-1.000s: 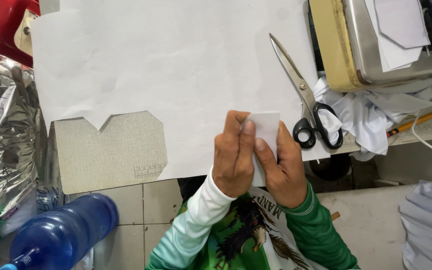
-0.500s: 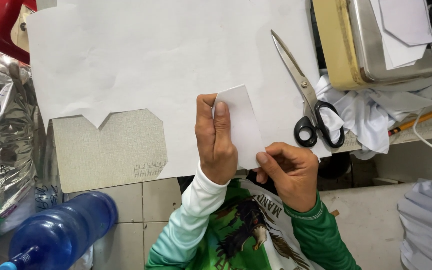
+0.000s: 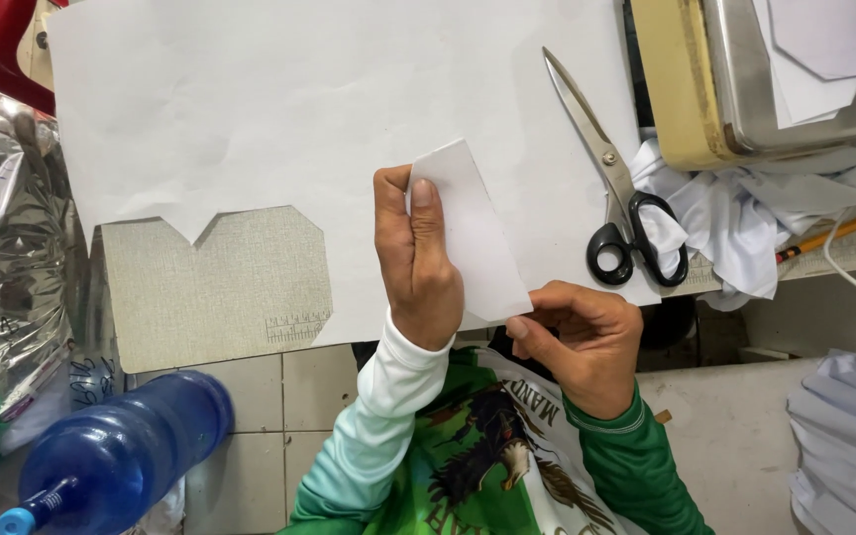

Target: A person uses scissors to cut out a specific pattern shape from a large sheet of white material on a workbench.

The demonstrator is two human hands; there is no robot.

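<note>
Holding cut paper piece (image 3: 473,238) over big sheet (image 3: 299,119), left hand (image 3: 413,263) pinching its left edge, right hand (image 3: 582,337) gripping near corner, scissors (image 3: 616,188) lying unused at right, cutout done.

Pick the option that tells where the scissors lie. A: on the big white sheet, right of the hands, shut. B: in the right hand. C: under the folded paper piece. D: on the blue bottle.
A: the scissors lie shut on the big white sheet, untouched by either hand.
</note>
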